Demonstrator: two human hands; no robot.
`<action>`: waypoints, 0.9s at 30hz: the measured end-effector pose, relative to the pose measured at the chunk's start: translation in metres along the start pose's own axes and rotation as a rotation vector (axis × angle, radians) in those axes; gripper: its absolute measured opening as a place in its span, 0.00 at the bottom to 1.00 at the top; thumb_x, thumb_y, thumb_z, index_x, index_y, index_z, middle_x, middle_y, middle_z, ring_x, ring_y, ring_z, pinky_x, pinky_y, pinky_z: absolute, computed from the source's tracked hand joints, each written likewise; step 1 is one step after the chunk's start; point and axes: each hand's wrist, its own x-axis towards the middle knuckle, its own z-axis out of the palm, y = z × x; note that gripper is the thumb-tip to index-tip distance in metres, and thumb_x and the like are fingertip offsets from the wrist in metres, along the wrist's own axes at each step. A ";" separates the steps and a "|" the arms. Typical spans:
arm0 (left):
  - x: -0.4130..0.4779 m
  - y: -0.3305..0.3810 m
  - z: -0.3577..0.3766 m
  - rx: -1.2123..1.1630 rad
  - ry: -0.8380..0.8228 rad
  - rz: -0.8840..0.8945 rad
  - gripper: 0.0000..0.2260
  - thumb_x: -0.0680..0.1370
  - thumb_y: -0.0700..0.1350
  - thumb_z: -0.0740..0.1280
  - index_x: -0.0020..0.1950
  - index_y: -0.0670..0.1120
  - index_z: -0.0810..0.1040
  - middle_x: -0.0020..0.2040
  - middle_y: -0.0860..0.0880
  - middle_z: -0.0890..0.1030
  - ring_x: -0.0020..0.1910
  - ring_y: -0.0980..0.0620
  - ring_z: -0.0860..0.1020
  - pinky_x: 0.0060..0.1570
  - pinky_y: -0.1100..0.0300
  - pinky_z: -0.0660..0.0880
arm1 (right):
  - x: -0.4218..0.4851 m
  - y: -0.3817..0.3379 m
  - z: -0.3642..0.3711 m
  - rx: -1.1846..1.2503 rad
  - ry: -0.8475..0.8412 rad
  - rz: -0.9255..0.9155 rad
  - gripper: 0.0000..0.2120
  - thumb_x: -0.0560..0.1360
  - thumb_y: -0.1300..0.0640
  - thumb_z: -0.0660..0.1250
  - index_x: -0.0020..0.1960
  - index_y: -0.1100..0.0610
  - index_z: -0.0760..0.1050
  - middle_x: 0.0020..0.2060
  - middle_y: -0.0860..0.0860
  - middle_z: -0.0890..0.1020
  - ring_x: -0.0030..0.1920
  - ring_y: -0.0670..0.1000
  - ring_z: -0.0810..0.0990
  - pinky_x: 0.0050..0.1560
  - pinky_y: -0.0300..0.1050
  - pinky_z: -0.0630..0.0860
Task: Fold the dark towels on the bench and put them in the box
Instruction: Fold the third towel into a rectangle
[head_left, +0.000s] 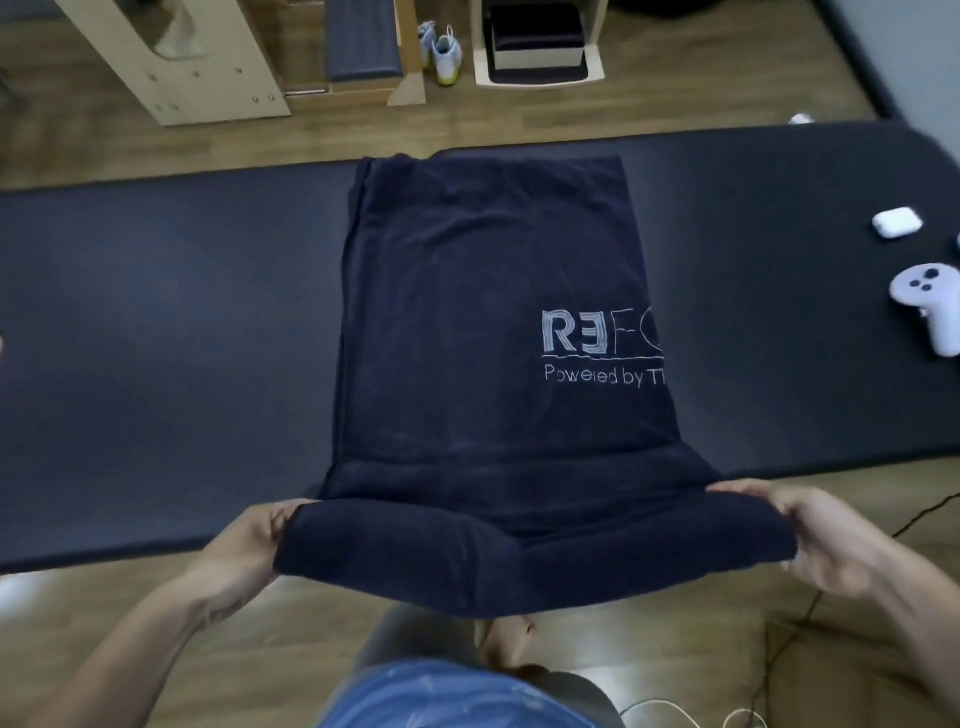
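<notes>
**Near edge gripped, ready for the fold**

The dark towel (488, 332) lies flat across the bench (156, 338), its near end draped off the front edge. The left hand (244, 545) and right hand (831, 540) each pinch one near corner, fingers curled round the cloth. A clean fold probably calls for a taut, level edge, with both corners carried together to the far edge and matched there before release.

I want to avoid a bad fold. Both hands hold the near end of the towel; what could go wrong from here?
The towel sags between the left hand and right hand, so the fold may bunch. Its far end reaches the far edge of the bench and might slip off. A swing could hit the controller on the right.
</notes>
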 end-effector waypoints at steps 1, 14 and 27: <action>0.003 0.006 -0.004 0.039 0.037 0.014 0.09 0.70 0.37 0.65 0.37 0.41 0.85 0.31 0.48 0.83 0.31 0.55 0.82 0.31 0.67 0.77 | 0.009 -0.004 -0.001 0.010 -0.110 -0.052 0.22 0.77 0.71 0.52 0.53 0.64 0.85 0.54 0.61 0.85 0.51 0.49 0.86 0.44 0.34 0.82; 0.114 0.056 0.007 -0.085 0.041 0.166 0.20 0.71 0.58 0.74 0.59 0.51 0.80 0.55 0.53 0.85 0.56 0.52 0.83 0.49 0.61 0.78 | 0.084 -0.075 0.057 -0.363 0.232 -0.337 0.31 0.61 0.35 0.79 0.58 0.50 0.80 0.53 0.47 0.86 0.54 0.47 0.84 0.57 0.43 0.81; 0.096 0.009 0.011 0.005 0.182 0.183 0.11 0.82 0.49 0.64 0.63 0.62 0.75 0.61 0.58 0.80 0.60 0.58 0.78 0.57 0.59 0.73 | 0.099 -0.029 0.062 -0.866 0.624 -0.295 0.26 0.81 0.38 0.55 0.60 0.58 0.76 0.57 0.59 0.82 0.61 0.64 0.77 0.57 0.54 0.72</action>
